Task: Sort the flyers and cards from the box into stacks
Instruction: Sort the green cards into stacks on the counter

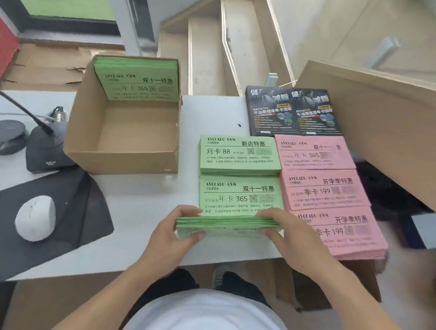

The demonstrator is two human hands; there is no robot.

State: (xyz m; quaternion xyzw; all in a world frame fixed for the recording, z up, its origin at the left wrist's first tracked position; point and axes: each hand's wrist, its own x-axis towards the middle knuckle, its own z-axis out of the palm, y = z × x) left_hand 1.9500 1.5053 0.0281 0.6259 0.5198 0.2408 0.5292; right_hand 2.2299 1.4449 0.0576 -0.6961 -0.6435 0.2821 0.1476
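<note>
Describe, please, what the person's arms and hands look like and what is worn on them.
Both forearms are bare, with no sleeves in view. The left hand and right hand wear no gloves, rings or watch. A white top shows below.

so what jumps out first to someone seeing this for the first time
Both hands, left hand and right hand, grip a thick green stack at the desk's near edge. To its right lie pink stacks, with dark flyers behind them. To the left, a cardboard box holds more green cards leaning against its far wall.
</note>
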